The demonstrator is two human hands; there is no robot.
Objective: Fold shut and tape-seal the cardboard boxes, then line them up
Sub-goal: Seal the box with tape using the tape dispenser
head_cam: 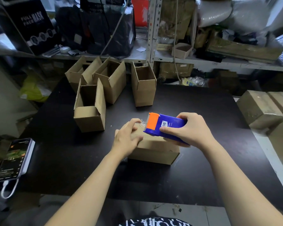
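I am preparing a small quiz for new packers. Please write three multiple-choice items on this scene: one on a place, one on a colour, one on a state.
1. Where is the phone? A near the table's left edge; B on a shelf; C inside a carton.
2. Which colours has the tape dispenser? A red and white; B blue and orange; C all black.
3. How are the boxes at the table's far side? A taped shut; B flattened; C open on top.
Key: 1 A, it lies at the lower left; 2 B, blue body, orange front; 3 C, their flaps stand up.
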